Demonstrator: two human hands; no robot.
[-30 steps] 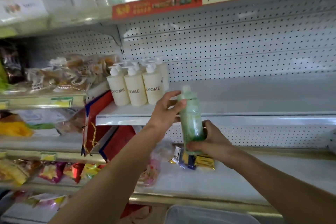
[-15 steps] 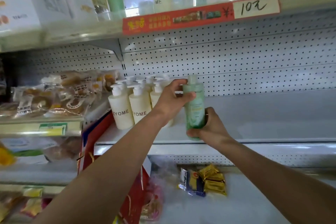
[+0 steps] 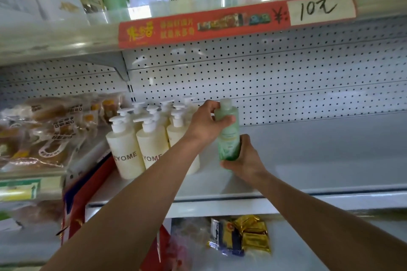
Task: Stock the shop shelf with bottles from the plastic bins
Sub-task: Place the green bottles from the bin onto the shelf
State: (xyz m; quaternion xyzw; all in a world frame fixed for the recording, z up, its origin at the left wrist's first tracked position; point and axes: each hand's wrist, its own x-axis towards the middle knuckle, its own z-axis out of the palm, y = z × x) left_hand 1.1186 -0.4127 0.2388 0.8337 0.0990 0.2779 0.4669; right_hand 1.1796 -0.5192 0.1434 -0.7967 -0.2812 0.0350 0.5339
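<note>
Two hands held one green bottle [image 3: 229, 136] upright over the shelf [image 3: 308, 156], just right of the cream pump bottles [image 3: 141, 145]. My left hand [image 3: 207, 124] curled round its shoulder below the cap; my right hand [image 3: 244, 160] cupped its base. I judged it stiff plastic, smooth and maybe slippery, moderately heavy if full, best taken around the body.

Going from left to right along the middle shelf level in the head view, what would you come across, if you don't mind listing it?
Wrapped bakery packs → cream pump bottles → left hand → green bottle held in both hands → bare white shelf.
</note>
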